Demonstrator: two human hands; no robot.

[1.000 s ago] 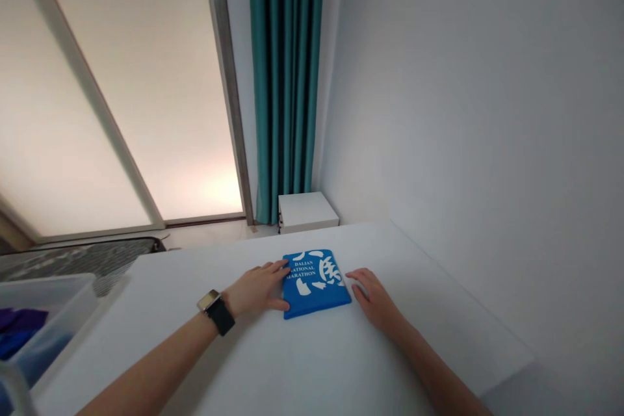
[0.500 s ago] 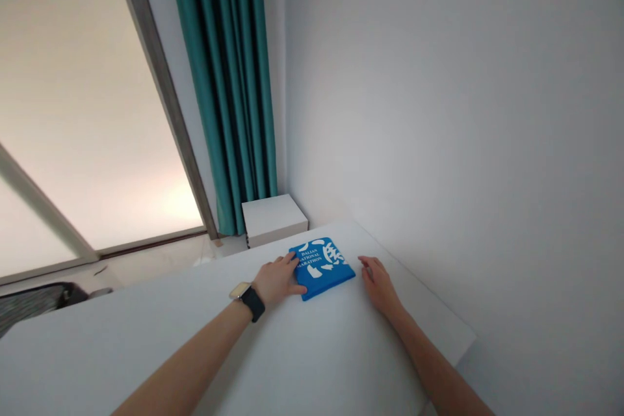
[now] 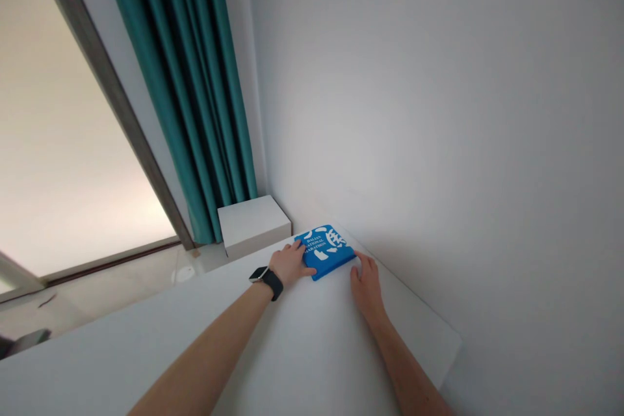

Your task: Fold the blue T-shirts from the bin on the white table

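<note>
Across the white table (image 3: 312, 364), the left forearm (image 3: 227, 344), wearing a watch (image 3: 266, 281), and the right forearm (image 3: 402, 351) reach forward. Slightly the nearer of the two, the right hand (image 3: 366, 283) is half open, fingers loosely curled and thumb apart, with hold of nothing; its index fingertip meets or all but meets the near right corner of a blue packet (image 3: 329, 253), which of the two cannot be told. The left hand (image 3: 288, 263) is spread open, fingertips on the packet's left side and thumb at its near left corner, touching without gripping. So the packet lies flat between the hands, just right of the left one, which has the fuller contact, and ahead and left of the right one. It looks nearly square, with no clear long axis; its near edge slants away to the right, towards the wall (image 3: 414, 110), and it sits close to the table's far edge. Beyond stand a white box (image 3: 253, 221), a teal curtain (image 3: 180, 97) and, left of that, a pale door (image 3: 63, 143)
</note>
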